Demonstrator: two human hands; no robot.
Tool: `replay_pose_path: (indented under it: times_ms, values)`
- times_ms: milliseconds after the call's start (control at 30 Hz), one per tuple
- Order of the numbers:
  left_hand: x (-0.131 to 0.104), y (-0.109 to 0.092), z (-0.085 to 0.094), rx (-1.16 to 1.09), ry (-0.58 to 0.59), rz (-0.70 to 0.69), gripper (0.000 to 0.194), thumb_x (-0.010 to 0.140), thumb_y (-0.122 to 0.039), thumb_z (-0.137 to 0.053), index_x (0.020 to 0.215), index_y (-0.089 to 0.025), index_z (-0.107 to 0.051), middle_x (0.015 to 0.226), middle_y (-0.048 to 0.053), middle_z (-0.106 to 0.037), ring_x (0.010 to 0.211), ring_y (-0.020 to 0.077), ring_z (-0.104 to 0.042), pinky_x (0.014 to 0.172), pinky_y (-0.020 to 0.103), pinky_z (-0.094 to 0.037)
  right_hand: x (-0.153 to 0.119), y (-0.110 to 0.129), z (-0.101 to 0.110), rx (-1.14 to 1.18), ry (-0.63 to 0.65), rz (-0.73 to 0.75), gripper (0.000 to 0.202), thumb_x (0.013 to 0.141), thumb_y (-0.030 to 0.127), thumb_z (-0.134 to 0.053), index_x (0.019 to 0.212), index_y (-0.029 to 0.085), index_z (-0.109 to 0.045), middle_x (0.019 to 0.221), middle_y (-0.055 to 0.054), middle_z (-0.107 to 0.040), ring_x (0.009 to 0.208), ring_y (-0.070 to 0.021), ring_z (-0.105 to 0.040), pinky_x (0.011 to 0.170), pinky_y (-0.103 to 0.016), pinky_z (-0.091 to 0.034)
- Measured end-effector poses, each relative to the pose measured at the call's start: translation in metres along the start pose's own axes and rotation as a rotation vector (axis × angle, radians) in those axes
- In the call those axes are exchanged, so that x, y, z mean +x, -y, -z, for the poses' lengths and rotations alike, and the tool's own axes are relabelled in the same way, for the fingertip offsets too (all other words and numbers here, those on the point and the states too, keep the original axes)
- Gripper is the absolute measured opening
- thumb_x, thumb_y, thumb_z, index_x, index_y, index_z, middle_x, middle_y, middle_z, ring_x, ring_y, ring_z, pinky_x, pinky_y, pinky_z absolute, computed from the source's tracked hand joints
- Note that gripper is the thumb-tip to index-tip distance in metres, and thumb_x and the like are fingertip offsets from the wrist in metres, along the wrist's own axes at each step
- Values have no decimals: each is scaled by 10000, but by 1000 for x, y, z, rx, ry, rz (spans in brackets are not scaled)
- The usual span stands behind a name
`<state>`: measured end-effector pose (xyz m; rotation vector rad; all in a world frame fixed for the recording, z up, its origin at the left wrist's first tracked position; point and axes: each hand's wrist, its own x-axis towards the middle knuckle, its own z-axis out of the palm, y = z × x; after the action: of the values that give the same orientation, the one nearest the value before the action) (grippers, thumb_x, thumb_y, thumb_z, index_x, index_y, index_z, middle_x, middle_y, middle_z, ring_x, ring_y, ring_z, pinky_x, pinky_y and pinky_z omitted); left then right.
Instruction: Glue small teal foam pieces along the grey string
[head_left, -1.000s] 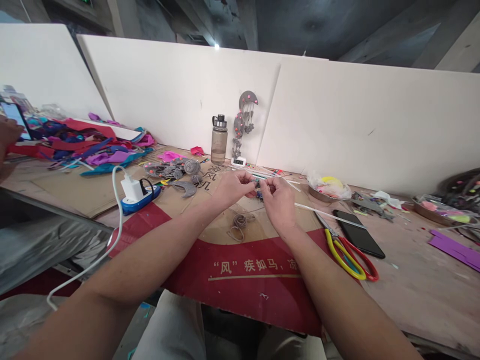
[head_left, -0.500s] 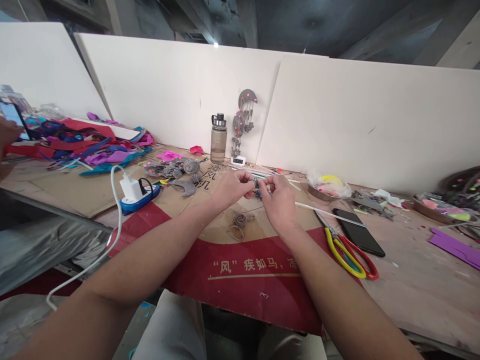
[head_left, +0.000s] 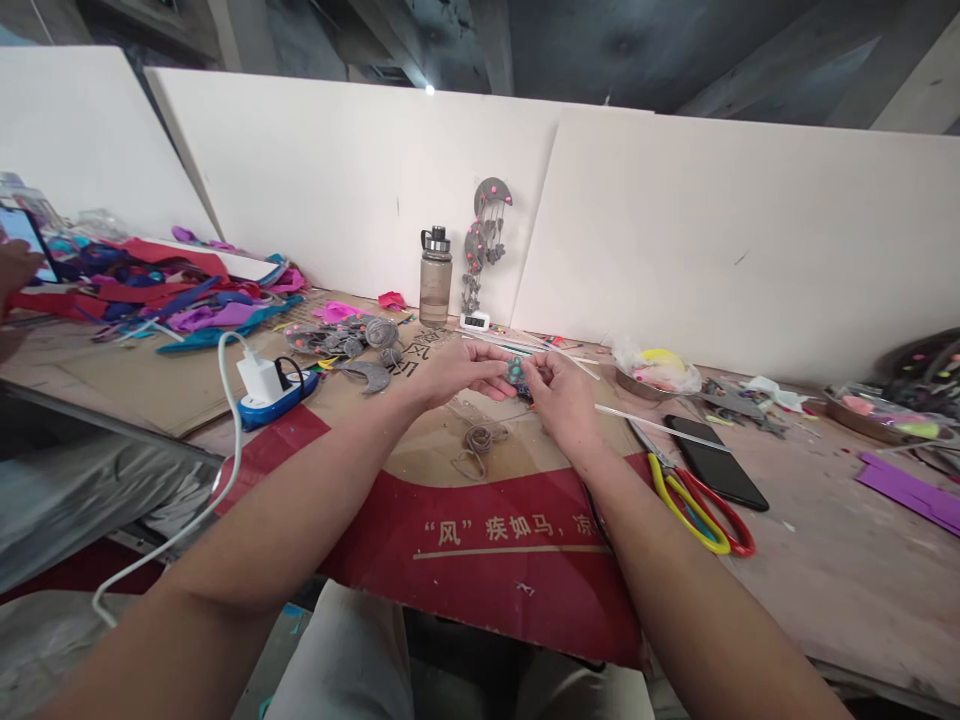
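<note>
Both hands meet above the cardboard, around a small grey-green piece whose kind I cannot make out. My left hand pinches its left side between thumb and fingers. On the other side, the thumb and curled fingers of my right hand hold it too. Dark small bits lie just below the fingers, partly hidden. Nearer to me, a loose coil of grey cord rests on the cardboard. To the left are a grey felt crescent and a ball of grey yarn.
Scissors and a black phone lie to the right. A water bottle stands at the back beside a hanging felt ornament. A blue power strip with a white cable sits left. At far left, another person's hand holds a phone.
My fingers have shifted around the small piece, and more of its green surface shows between them. My left fingers are stretched out more. A dark cord now shows beside my right forearm.
</note>
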<state>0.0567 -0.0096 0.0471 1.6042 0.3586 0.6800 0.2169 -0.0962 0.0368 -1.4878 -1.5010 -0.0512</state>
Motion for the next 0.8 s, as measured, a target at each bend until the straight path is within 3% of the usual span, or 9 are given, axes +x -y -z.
replay_pose_path:
  times_ms: [133,300,567,800]
  values:
    - [0,2,0,170,-47,-43,313,744,-341,-737,981,-138,-708,812,81,-738,729,172,-712,568,231,-562,-1,1,-2,-82,39,66,142,864,288,-519,768,204,-581,719,-21,-582,684,-172,-506,665,-295,-380]
    - [2,8,-4,405,-140,-114,186,757,-330,-701,808,-152,-725,607,18,-676,489,94,-593,411,168,-441,-3,4,-5,-180,43,169,106,863,232,-515,773,204,-565,811,-63,-612,765,-199,-539,721,-322,-398]
    - [5,9,-3,398,-278,-107,108,754,-238,-683,710,-145,-649,546,13,-657,454,99,-601,453,186,-471,-8,8,-6,-49,8,22,139,869,275,-506,976,189,-527,739,-12,-582,687,-177,-527,657,-295,-383]
    - [6,6,-5,290,-384,-117,52,750,-152,-646,714,-132,-614,516,0,-629,422,78,-553,442,181,-455,-10,4,-14,-19,31,61,99,855,246,-498,775,208,-541,736,-9,-599,677,-161,-527,660,-289,-383]
